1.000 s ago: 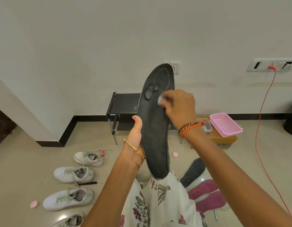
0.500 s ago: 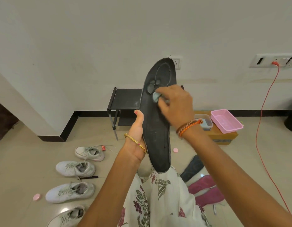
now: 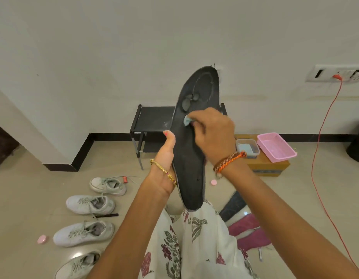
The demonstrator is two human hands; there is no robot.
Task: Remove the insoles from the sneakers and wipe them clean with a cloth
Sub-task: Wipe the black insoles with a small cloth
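Downward along the black insole [image 3: 191, 150] goes my right hand [image 3: 212, 133], which a second ago pressed the cloth nearer the toe end and now sits closer to the middle of the sole, while my view has dipped slightly toward the floor. I hold the insole upright in front of me, its long axis running near-vertical with a slight lean to the right, toe end high against the far wall and heel end low, just above my lap. My left hand [image 3: 166, 158] grips the insole's left edge at its lower half, thumb up along the rim and fingers hidden behind it. My right hand is curled round a small pale blue cloth [image 3: 187, 120], pinching it against the insole's facing surface; only a corner of the cloth shows past my fingers. Both hands touch the insole, the right above the left and nearer the toe. As I judge it, the coming stroke runs along that long axis, down toward the heel, where the surface lies just beside my left palm. Four white sneakers [image 3: 90, 204] line the floor at near left, and a dark insole [image 3: 232, 206] and two maroon insoles [image 3: 249, 232] lie on the floor at near right. A pink tray [image 3: 275, 146] stands far right.
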